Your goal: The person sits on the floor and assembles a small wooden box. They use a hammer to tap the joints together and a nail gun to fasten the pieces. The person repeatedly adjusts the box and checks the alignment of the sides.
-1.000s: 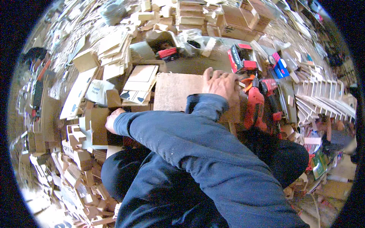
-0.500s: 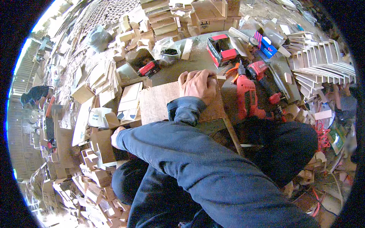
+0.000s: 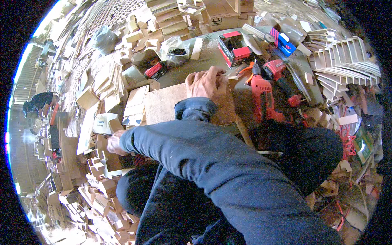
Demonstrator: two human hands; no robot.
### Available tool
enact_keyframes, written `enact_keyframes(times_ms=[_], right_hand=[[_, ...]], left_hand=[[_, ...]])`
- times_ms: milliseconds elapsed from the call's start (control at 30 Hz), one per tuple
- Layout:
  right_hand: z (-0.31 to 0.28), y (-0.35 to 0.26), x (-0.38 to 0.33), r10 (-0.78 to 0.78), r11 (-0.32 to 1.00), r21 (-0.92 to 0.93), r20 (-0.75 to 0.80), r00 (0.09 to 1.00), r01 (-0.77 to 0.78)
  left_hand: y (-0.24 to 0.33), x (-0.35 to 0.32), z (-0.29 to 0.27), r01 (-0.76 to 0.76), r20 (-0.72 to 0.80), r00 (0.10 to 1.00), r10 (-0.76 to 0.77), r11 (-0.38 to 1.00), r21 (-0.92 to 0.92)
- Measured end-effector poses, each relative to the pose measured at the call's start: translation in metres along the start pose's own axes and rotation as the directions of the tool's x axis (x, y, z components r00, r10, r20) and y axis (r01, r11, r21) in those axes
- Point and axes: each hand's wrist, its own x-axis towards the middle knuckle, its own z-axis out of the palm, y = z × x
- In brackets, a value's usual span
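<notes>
crosses arms [image 3: 245, 179], right over left; rests left hand [image 3: 204, 83] half-curled on board [image 3: 163, 104]; has right hand [image 3: 117, 143] near pack [image 3: 105, 123]; cannot tell either's hold.

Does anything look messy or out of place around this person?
Mostly the lower left of the view: small pale-brown pieces lie in a jumbled heap, pointing every way. At the right, a red cord is bunched in untidy loops. The wooden board under one hand shows no obvious damage.

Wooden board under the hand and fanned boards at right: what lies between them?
Chiefly, in the head view: a red power tool, a red-and-black tool and a long narrow strip.
</notes>
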Motion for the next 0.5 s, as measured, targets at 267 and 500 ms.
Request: enact_keyframes(times_ms=[267, 500], right_hand=[[-0.158, -0.002, -0.137, -0.114, 0.969, 0.013, -0.863, 0.492, 0.246], [-0.159, 0.090, -0.377, 0.593, 0.776, 0.473, -0.772, 0.227, -0.417]], left_hand=[[-0.009, 0.006, 0.007, 0.025, 0.015, 1.000, -0.023, 0.993, -0.112], [-0.017, 0.007, 0.010, 0.024, -0.025, 0.999, -0.031, 0.968, -0.248]])
